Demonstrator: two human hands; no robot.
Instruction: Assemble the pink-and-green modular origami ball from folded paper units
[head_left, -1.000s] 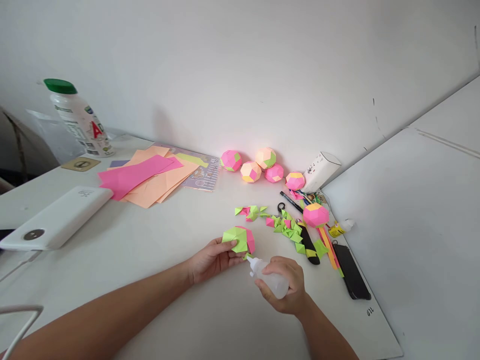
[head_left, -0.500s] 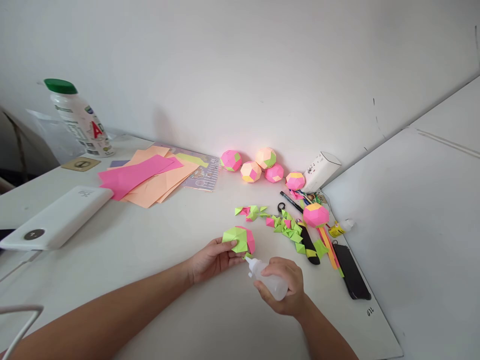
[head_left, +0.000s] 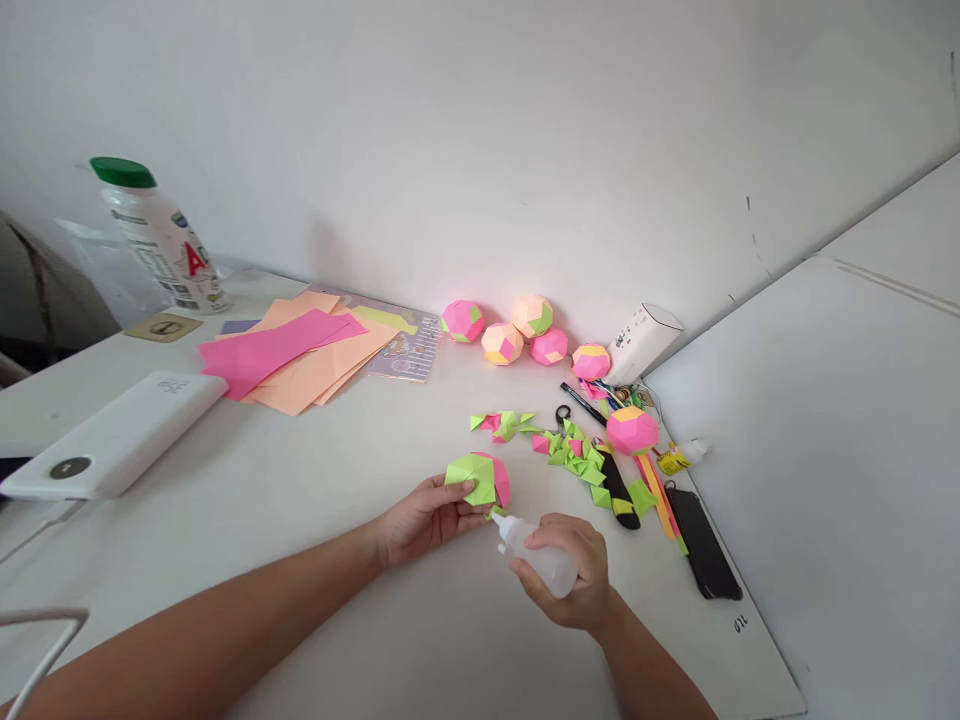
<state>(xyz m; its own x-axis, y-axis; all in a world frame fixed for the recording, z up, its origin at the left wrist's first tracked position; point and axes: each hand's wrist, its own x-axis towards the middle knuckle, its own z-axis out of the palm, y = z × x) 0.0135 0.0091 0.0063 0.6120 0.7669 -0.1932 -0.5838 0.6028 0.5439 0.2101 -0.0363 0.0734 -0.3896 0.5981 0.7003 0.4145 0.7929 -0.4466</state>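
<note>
My left hand (head_left: pixel 431 515) is closed on a partly built green and pink paper ball (head_left: pixel 471 477), thumb on its green face. At its lower edge a small green paper piece shows by my fingertips. In my right hand (head_left: pixel 574 565) is a translucent white glue bottle (head_left: pixel 551 568), tilted so its nozzle points up and left at that small piece. Whether the tip touches the paper I cannot tell. Beyond my hands lie several folded green paper pieces (head_left: pixel 577 455), with a few pink ones among them.
Finished paper balls (head_left: pixel 532 316) sit along the wall. At right are a black and yellow cutter (head_left: pixel 617 490), a yellow-labelled bottle (head_left: pixel 675 458) and a black phone (head_left: pixel 701 545). Leftward are paper sheets (head_left: pixel 300 365), a white power bank (head_left: pixel 120 435) and a green-capped bottle (head_left: pixel 161 240).
Almost nothing differs. My right hand and the glue bottle have shifted very slightly to the right; my left hand and the paper ball stay in place.
</note>
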